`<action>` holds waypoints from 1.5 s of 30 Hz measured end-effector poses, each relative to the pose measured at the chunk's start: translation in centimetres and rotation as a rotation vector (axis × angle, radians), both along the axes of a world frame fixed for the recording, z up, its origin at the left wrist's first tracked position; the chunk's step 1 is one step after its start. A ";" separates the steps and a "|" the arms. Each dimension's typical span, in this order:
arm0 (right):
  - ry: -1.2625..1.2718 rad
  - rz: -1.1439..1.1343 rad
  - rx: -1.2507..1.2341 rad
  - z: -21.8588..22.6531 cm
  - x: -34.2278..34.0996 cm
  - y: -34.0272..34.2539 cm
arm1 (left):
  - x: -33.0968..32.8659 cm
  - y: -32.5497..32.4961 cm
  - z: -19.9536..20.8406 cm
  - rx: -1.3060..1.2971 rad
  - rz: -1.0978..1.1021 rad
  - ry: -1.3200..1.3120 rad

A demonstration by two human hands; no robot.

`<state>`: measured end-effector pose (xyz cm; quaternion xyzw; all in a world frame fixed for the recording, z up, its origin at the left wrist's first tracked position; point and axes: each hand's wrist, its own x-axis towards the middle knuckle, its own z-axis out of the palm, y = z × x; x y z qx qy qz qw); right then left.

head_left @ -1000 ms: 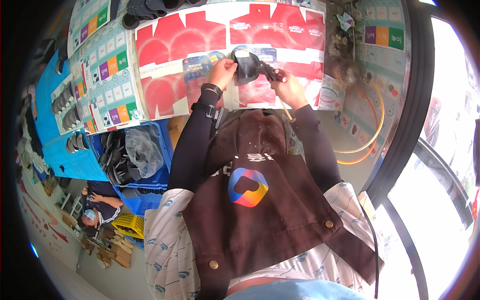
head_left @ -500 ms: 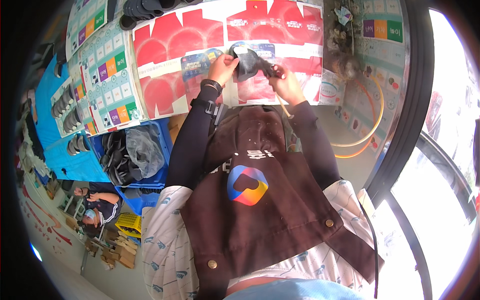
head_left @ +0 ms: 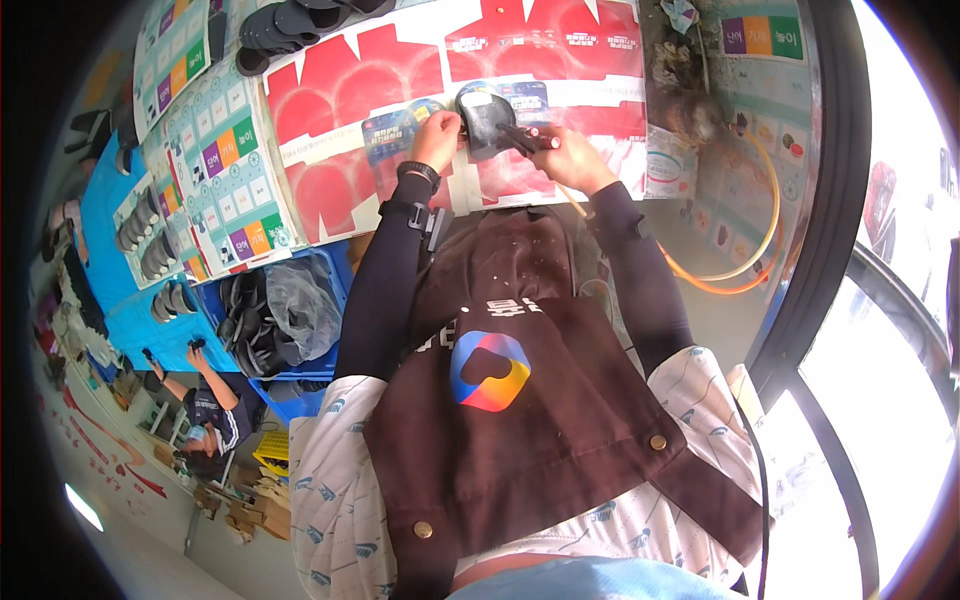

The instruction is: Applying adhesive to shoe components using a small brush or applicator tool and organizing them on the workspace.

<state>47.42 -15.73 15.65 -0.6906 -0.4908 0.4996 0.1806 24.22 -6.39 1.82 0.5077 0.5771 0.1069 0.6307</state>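
Observation:
My left hand (head_left: 438,140) grips a dark grey shoe sole (head_left: 486,122) held out in front of me above red flattened cardboard (head_left: 400,110). My right hand (head_left: 572,160) holds a small black tool with a red tip (head_left: 530,140) whose end rests against the sole's right side. A thin orange hose (head_left: 735,285) runs from near my right hand and loops off to the right. Both forearms are in dark sleeves, and a brown apron covers my front.
A blue crate (head_left: 300,375) at my left holds dark soles and a plastic bag. More soles lie in rows on blue sheets (head_left: 150,300) and colourful mats (head_left: 215,170). Another person (head_left: 215,415) sits lower left. A dark curved frame (head_left: 830,260) stands to the right.
Both hands have stayed together on the sole; it has turned slightly and the tool has shifted along its right side. The view has drifted a little.

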 end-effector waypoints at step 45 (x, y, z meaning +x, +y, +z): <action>0.605 -0.469 -0.076 -3.4 0.0 -3.2 | 1.7 -0.4 1.5 0.362 -0.091 0.413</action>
